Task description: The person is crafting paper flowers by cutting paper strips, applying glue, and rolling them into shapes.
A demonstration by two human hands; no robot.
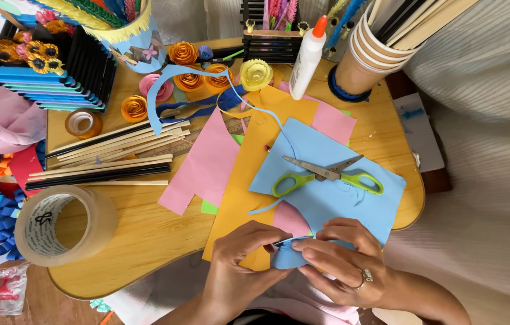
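Both hands meet at the near edge of the wooden table. My left hand and my right hand, which wears a ring, pinch a rolled blue paper strip between their fingertips. A long tail of the same blue strip curls away across the sheets toward the back. Just beyond the hands lies a blue paper sheet with green-handled scissors resting on it, blades partly apart.
Orange and pink sheets overlap left of the blue one. A large tape roll sits at front left, paper sticks behind it, a glue bottle, stacked paper cups and rolled paper flowers at the back.
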